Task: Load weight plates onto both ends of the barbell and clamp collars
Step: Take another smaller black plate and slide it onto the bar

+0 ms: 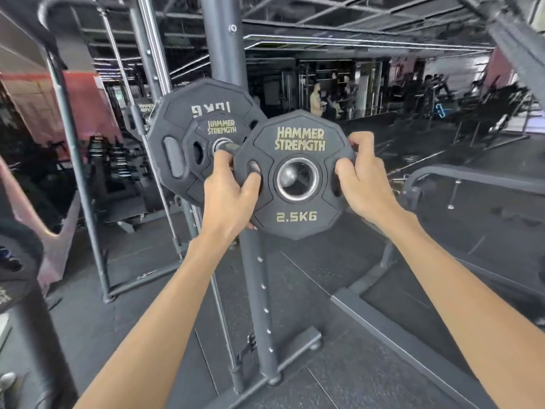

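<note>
In the head view your left hand (228, 187) and right hand (361, 178) each grip a side slot of the 2.5 kg plate (295, 137), held upright just beside the barbell sleeve (225, 146). Its hole seems off the blurred sleeve tip, so pushing now could pinch your left hand against the loaded plate (203, 134).

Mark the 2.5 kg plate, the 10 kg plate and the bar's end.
2.5 kg plate (296, 216): head view, lower face.
10 kg plate (211, 109): head view, upper face.
bar's end (221, 144): head view, steel tip.
</note>
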